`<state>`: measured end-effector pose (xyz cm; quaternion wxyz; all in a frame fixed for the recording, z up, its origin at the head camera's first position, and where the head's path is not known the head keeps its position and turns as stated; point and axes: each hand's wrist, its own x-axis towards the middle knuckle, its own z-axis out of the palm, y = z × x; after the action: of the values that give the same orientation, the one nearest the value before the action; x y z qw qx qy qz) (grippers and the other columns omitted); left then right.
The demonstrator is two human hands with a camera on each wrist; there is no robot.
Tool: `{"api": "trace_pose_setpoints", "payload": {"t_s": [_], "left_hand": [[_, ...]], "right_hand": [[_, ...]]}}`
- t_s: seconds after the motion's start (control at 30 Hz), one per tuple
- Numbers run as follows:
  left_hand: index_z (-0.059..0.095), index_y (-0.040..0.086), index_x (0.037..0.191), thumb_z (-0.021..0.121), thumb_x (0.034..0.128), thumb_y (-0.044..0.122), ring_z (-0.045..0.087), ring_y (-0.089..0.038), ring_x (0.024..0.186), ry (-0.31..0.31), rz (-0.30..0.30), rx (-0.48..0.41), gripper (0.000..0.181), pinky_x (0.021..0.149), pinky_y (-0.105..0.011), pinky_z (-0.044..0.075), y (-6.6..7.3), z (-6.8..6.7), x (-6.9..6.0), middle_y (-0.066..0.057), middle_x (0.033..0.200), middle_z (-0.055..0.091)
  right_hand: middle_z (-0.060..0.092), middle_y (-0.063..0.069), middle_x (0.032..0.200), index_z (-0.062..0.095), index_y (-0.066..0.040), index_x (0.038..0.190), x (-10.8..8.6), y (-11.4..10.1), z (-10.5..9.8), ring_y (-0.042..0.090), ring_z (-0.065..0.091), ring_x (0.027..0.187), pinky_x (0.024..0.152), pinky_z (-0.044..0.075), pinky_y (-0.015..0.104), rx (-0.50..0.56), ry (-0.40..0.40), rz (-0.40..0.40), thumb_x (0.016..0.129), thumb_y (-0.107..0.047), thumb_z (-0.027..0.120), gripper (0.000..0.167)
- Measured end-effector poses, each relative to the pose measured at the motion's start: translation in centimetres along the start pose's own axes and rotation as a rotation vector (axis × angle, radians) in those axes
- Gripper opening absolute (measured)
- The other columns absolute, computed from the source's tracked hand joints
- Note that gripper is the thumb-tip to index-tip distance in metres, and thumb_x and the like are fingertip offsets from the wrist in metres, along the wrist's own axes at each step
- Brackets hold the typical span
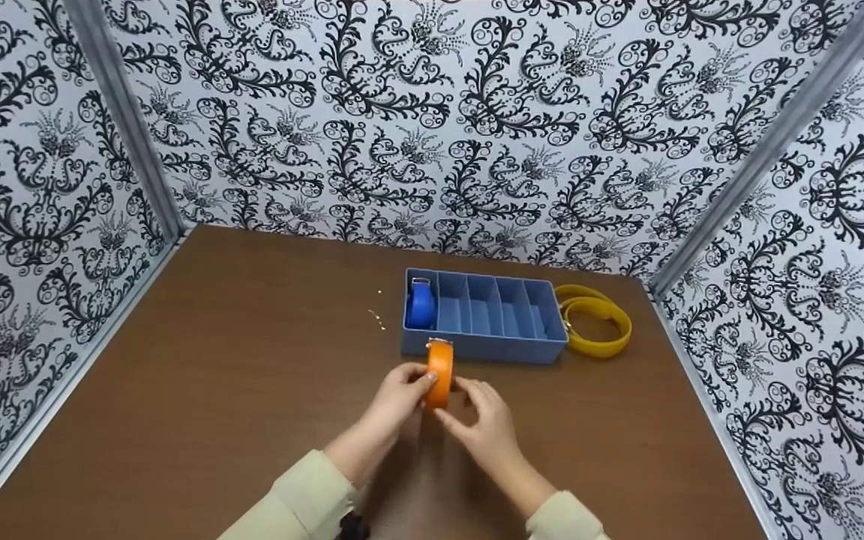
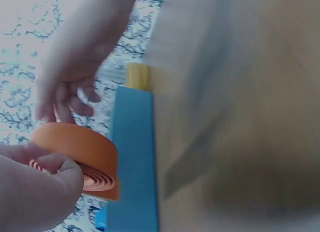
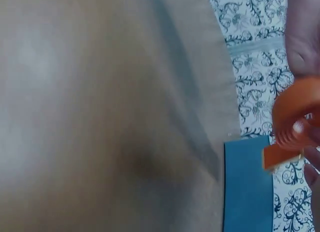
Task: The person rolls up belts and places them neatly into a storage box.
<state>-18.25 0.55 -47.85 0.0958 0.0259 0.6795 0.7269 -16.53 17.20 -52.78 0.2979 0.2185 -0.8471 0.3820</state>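
A rolled orange belt (image 1: 440, 373) with a metal buckle at its top is held upright over the table, just in front of a blue divided box (image 1: 484, 347). My left hand (image 1: 396, 397) pinches the roll from the left; the left wrist view shows its thumb against the coiled layers of the orange belt (image 2: 82, 144). Close by on the right, my right hand (image 1: 490, 431) has thumb and fingers apart, their tips at or near the roll. In the right wrist view, the orange belt (image 3: 292, 109) hides part of the fingers.
A rolled blue belt (image 1: 422, 305) occupies the box's leftmost compartment. Touching or close beside the box's right end lies a loosely coiled yellow belt (image 1: 603, 347). Small pale bits (image 1: 377, 317) lie left of the box. Patterned walls (image 1: 417, 135) surround the brown table (image 1: 237, 360).
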Motion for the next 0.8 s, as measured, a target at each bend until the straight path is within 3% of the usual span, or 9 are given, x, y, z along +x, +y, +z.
{"api": "trace_pose_setpoints", "payload": {"t_s": [0.13,0.3,0.47,0.63,0.8], "left_hand": [[0.059,-0.014,0.113,0.06,0.0948,0.008,0.049,-0.013,0.069,0.028,-0.007,-0.078,0.029,0.063,-0.022,0.045,0.7,1.1,0.5,-0.006,0.089,0.057],[0.059,-0.015,0.114,0.061,0.0943,0.008,0.055,-0.016,0.078,0.057,0.029,-0.14,0.031,0.073,-0.026,0.05,1.3,1.9,1.2,-0.011,0.095,0.062],[0.06,-0.016,0.114,0.061,0.0945,0.006,0.058,-0.017,0.084,0.062,0.065,-0.14,0.03,0.079,-0.029,0.052,1.5,2.4,2.6,-0.015,0.101,0.065],[0.061,-0.015,0.114,0.061,0.0944,0.006,0.058,-0.017,0.084,0.074,0.101,-0.127,0.029,0.078,-0.029,0.052,1.8,3.1,4.6,-0.017,0.103,0.065],[0.063,-0.013,0.115,0.062,0.0942,0.006,0.062,-0.024,0.095,0.117,0.119,-0.125,0.028,0.085,-0.033,0.052,2.2,4.2,6.9,-0.021,0.112,0.065]], "right_hand": [[0.062,0.003,0.091,0.067,-0.002,0.113,-0.5,-0.6,0.9,0.011,0.049,0.064,0.056,0.046,0.024,0.0,0.112,0.058,0.073,-0.015,0.087,0.047],[0.061,0.0,0.094,0.069,-0.004,0.109,0.3,-0.6,1.2,0.018,0.056,0.068,0.059,0.052,0.028,0.066,0.194,0.107,0.076,-0.01,0.084,0.037],[0.063,0.005,0.1,0.068,-0.002,0.112,1.8,-0.2,0.6,0.022,0.059,0.079,0.069,0.054,0.03,0.15,0.183,0.174,0.089,-0.009,0.072,0.025],[0.063,0.009,0.113,0.062,0.002,0.126,3.6,0.3,0.0,0.023,0.06,0.097,0.087,0.052,0.035,0.154,0.135,0.285,0.096,-0.013,0.061,0.033],[0.065,0.017,0.114,0.063,0.009,0.122,5.5,1.8,-0.1,0.029,0.061,0.105,0.094,0.048,0.043,0.113,0.15,0.273,0.096,-0.009,0.061,0.031]]}}
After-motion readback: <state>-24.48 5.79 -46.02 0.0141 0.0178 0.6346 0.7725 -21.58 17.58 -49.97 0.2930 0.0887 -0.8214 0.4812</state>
